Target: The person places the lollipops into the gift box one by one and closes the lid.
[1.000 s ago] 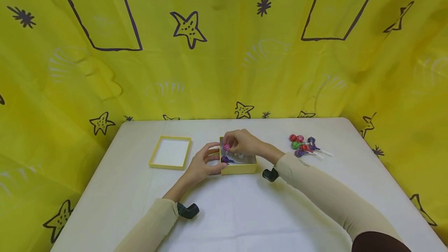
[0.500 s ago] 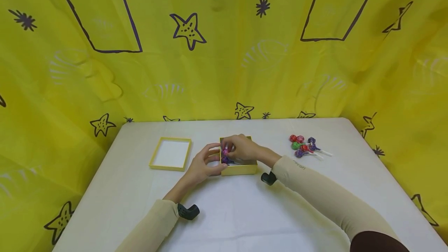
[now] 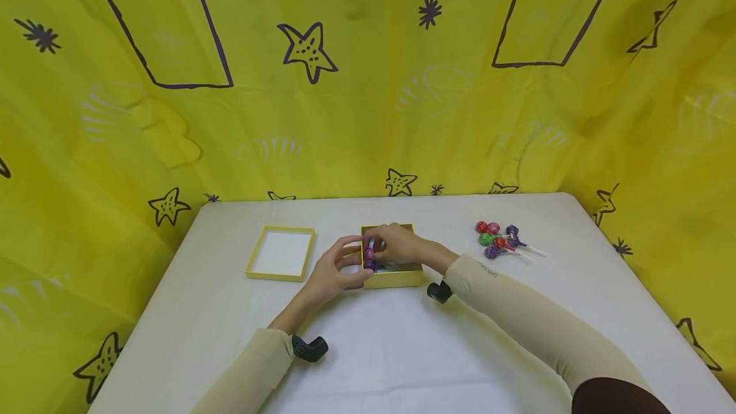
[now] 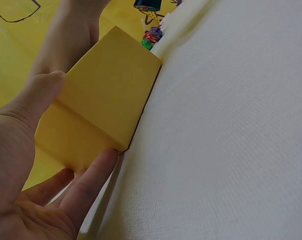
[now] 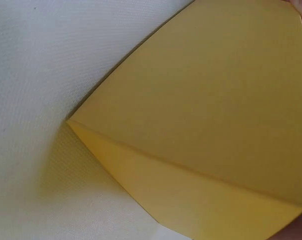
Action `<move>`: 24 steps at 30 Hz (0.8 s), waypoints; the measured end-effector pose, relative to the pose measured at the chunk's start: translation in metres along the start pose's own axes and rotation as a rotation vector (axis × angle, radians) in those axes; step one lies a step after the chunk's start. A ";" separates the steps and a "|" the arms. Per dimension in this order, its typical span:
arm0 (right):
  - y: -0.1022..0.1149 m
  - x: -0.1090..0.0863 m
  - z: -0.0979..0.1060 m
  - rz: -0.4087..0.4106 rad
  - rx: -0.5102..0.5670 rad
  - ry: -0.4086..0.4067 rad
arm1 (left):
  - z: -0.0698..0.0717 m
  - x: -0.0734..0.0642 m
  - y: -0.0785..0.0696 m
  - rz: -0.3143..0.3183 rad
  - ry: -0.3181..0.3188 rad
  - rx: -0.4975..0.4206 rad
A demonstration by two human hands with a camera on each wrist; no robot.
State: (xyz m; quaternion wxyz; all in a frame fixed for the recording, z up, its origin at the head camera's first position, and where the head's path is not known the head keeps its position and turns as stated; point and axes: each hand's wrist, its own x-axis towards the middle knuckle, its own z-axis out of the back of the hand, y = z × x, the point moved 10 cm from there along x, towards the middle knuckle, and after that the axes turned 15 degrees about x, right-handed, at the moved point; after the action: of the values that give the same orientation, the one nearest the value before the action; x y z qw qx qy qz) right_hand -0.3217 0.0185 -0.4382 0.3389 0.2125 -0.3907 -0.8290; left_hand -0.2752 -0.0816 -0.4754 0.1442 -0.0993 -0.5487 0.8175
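In the head view, an open yellow box [image 3: 393, 280] stands mid-table. My left hand [image 3: 335, 268] steadies it at the left, thumb at the near corner and fingers along the left side; the left wrist view shows its fingertips [image 4: 112, 153] against the wall. My right hand [image 3: 398, 243] reaches in over the rim and pinches a pink lollipop [image 3: 370, 253] at the box's left end. A purple lollipop [image 3: 369, 264] lies in there just below the pink one. The hand covers much of the inside. The right wrist view is filled by the box's outer walls [image 5: 190, 95].
Left of the box lies its shallow yellow-rimmed lid [image 3: 280, 253], white inside up. Several wrapped lollipops [image 3: 499, 241], red, green and purple, lie in a loose pile on the right side of the white table [image 3: 368, 356]. A yellow patterned curtain [image 3: 356, 126] hangs behind.
My right hand has lowered the pink lollipop deeper into the box, close to the purple one, and its white stick now shows. The left hand and box keep their place.
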 end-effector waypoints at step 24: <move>0.004 -0.002 -0.001 0.026 -0.012 -0.009 | 0.000 -0.002 -0.002 -0.001 -0.001 0.007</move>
State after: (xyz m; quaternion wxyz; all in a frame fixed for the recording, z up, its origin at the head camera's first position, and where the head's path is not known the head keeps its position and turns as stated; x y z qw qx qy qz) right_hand -0.3185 0.0177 -0.4358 0.3493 0.2019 -0.3902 -0.8276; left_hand -0.2733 -0.0816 -0.4738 0.1445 -0.0981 -0.5460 0.8194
